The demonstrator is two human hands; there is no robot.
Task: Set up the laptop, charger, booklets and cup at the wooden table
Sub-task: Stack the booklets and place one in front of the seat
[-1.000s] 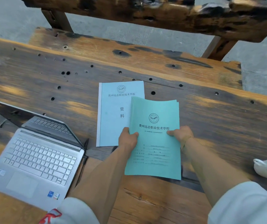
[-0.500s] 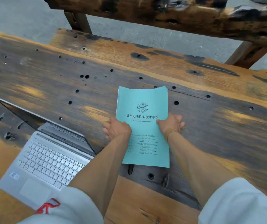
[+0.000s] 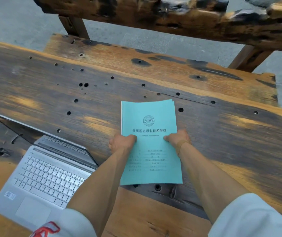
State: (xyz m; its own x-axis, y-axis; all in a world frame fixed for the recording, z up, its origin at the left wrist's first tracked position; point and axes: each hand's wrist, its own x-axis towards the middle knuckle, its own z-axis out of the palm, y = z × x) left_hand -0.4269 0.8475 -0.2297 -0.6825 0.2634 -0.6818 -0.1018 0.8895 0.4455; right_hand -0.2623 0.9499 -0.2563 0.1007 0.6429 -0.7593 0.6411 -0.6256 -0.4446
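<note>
Booklets (image 3: 151, 144) now squared, right of the laptop (image 3: 39, 182). Left hand (image 3: 122, 141) and right hand (image 3: 177, 139) pinch the side edges. Light, floppy, probably slippery stack; mid-edge hold suits.

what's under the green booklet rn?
More sheet edges peek out along the top and left of the green booklet, so it tops a stack on the wooden table. Their covers are hidden. Left hand and right hand grip the sides.

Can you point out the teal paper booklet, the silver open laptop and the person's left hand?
teal paper booklet (image 3: 149, 120): head view, round emblem on its cover.
silver open laptop (image 3: 49, 178): head view, middle of its keyboard.
left hand (image 3: 122, 142): head view, back of the hand.
</note>
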